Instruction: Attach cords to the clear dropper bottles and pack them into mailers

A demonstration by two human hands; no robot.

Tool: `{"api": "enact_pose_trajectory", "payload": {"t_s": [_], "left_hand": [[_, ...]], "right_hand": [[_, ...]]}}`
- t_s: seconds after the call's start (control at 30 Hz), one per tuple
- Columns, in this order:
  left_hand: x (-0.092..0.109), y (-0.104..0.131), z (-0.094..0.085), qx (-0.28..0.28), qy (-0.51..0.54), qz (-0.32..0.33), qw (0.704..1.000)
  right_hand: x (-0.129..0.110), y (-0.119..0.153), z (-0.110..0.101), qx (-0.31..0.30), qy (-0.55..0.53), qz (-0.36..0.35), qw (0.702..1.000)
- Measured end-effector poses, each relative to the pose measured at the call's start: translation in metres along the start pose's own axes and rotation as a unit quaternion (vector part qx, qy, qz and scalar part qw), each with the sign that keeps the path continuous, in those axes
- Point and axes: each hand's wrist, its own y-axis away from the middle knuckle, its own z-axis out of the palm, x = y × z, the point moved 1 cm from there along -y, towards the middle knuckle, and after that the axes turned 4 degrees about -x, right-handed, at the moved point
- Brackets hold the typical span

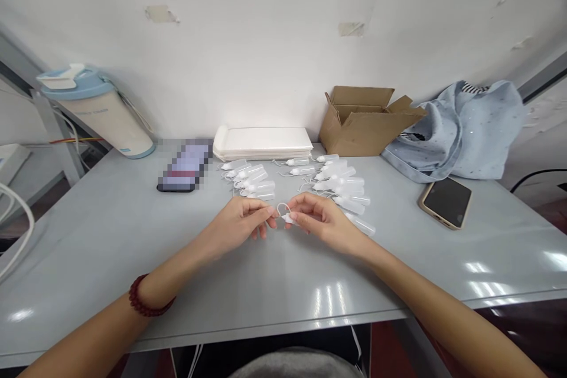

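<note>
In the middle of the table, my right hand (325,221) pinches a small white bottle with a pointed tip (287,218) between thumb and fingers; its body is mostly hidden. A thin white cord (283,205) curves in a loop above the tip. My left hand (245,221) has thumb and forefinger closed at the left end of this loop. Several similar translucent bottles with pointed white tips and thin cords lie behind my hands, one group (250,177) on the left and a larger group (339,180) on the right, partly behind my right hand.
A stack of white flat packets (263,140) lies against the wall beside an open cardboard box (358,127). Left are a tumbler (104,115) and a phone (183,166). Right are a light-blue cloth bag (478,130) and another phone (446,202). The table's front edge (221,336) is near me.
</note>
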Motion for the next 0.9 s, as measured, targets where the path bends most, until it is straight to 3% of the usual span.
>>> {"api": "enact_pose_trajectory", "payload": {"t_s": [0.53,0.73,0.9], "left_hand": [[0.006,0.004,-0.002,-0.016,-0.023,0.032,0.999],[0.001,0.000,-0.010,0.016,-0.021,0.021,0.999],[0.002,0.001,-0.005,-0.024,-0.022,0.015,0.999]], "right_hand": [[-0.013,0.001,-0.001,-0.025,0.012,0.008,1.000],[-0.009,0.002,-0.005,-0.003,0.019,0.003,1.000],[-0.011,0.004,-0.002,-0.023,0.032,0.001,0.999]]}}
